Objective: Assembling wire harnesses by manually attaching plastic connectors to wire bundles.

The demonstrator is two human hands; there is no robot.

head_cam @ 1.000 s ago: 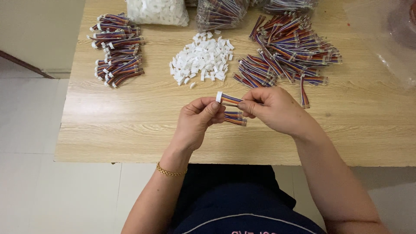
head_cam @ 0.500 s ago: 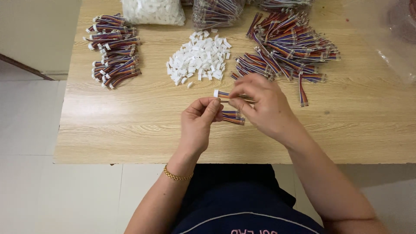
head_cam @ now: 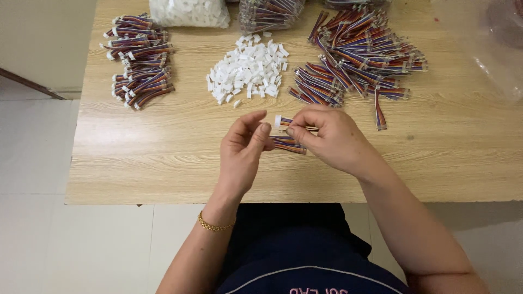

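Observation:
My right hand [head_cam: 329,139] pinches a short multicoloured ribbon cable [head_cam: 287,123] that ends in a small white plug at its left tip. My left hand [head_cam: 243,149] is beside it, fingers spread and slightly curled, thumb close to the plug but holding nothing. A second striped cable piece [head_cam: 287,144] lies on the wooden table [head_cam: 163,158] just under both hands. Behind them sits a heap of white plastic connectors [head_cam: 248,71].
A pile of loose striped cables [head_cam: 357,51] lies at the back right, and finished cables with plugs [head_cam: 136,60] at the back left. Clear bags of connectors [head_cam: 188,11] and cables [head_cam: 269,12] stand at the far edge. Crumpled plastic [head_cam: 490,38] is at the right.
My left hand has let go of the cable's plug end and opened its fingers. My right hand keeps the cable and has shifted it slightly leftward and up.

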